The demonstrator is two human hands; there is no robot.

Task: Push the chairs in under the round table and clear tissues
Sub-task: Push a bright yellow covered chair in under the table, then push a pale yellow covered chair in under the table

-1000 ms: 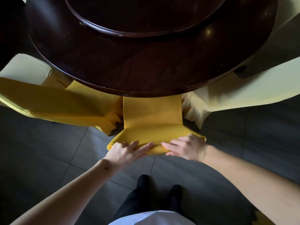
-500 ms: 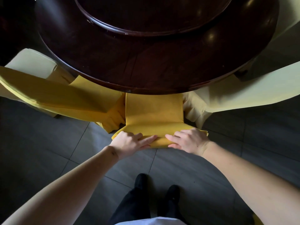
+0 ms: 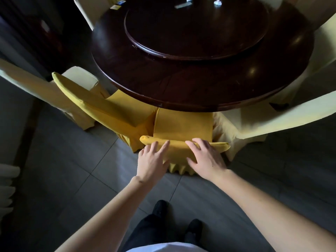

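Two hands are laid on the top edge of the backrest of a yellow chair [image 3: 182, 127] at the near side of the round table [image 3: 200, 84]. The left hand [image 3: 151, 161] is spread flat, fingers apart, with its fingertips [image 3: 166, 143] resting on the left part of the backrest; nothing is gripped. The right hand [image 3: 206, 160] is also open and flat, fingers slightly curled over the right part of the backrest, holding nothing. The chair's seat is partly tucked under the table edge, and its pleated skirt is seen just below the hands. A second yellow chair [image 3: 101, 106] is angled at the left, its seat partly under the table, touching or nearly touching the first chair. A pale chair [image 3: 280, 115] is seen at the right, close beside the first chair, and another pale chair [image 3: 36, 90] at the far left. A raised round turntable [image 3: 196, 28] is carried at the middle of the dark table. At the far edge of the table, something small and white [image 3: 217, 2] is seen, possibly a tissue, but too blurred to be told. The floor [image 3: 72, 170] is of dark grey tiles, and two black shoes [image 3: 160, 206] are seen at the near edge between the forearms.
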